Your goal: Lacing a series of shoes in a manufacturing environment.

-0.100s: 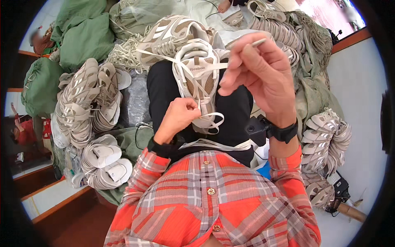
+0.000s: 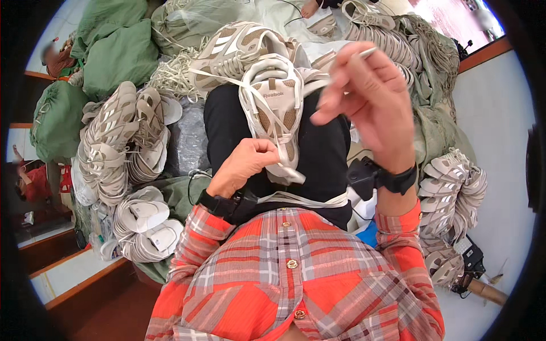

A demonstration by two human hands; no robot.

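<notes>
A beige and white sneaker (image 2: 271, 98) rests upright between my knees, its tongue and opening at the far end and its toe toward me. White shoelace (image 2: 257, 94) crosses its front. Near the toe, my left hand (image 2: 243, 163) pinches a length of lace between thumb and forefinger. My right hand (image 2: 367, 94), somewhat blurred, is raised to the right of the shoe. Its thumb and forefinger are closed on a thin, pale pointed piece (image 2: 368, 52), perhaps the lace's end. A strand of lace runs from the shoe toward this hand.
Another sneaker (image 2: 236, 48) lies just beyond, beside a bundle of loose laces (image 2: 175, 75). Stacked shoe uppers stand at left (image 2: 105, 145) and right (image 2: 446, 187). Green sacks (image 2: 122, 59) fill the far left. Several lace strands (image 2: 304, 199) lie across my lap.
My right hand has shifted slightly right and away from the shoe. The loop of lace by my left hand has collapsed into a blurred strand near the toe.
</notes>
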